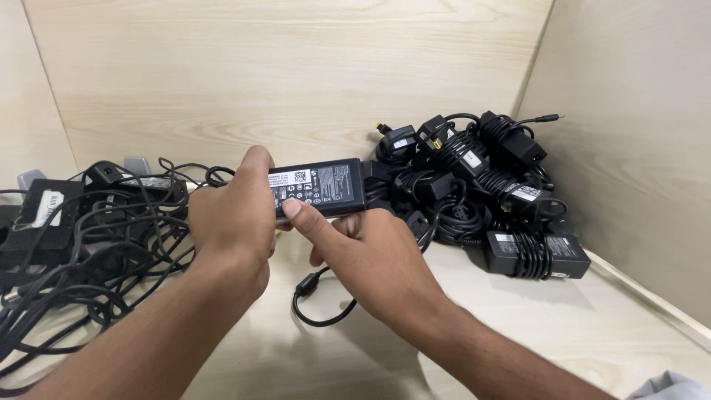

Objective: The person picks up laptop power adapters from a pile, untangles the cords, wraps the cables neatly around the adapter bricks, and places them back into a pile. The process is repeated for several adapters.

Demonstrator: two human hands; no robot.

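Both hands held one black power adapter (318, 189) above the middle of the pale wooden surface (518, 326): the left hand (233, 215) clasped its left end with fingers curled over the top, and the right hand (370, 255) pinched its near edge, thumb pressed on the label face. The adapter's cord (315, 304) drooped in a loose loop toward six o'clock, ferrite bead showing. Judged step: the brick lifted and held for handling, its cord not yet wound; the next move would likely call for one hand to keep the brick steady while the other gathers the slack cord. Counts: one adapter in hand; at two o'clock a pile of bundled adapters (474, 192), roughly seven or eight, overlap hiding some; at nine o'clock a tangle of loose adapters and cords (89, 237), perhaps three or four bricks, exact number not tellable. Wooden walls (281, 67) enclosed the surface.
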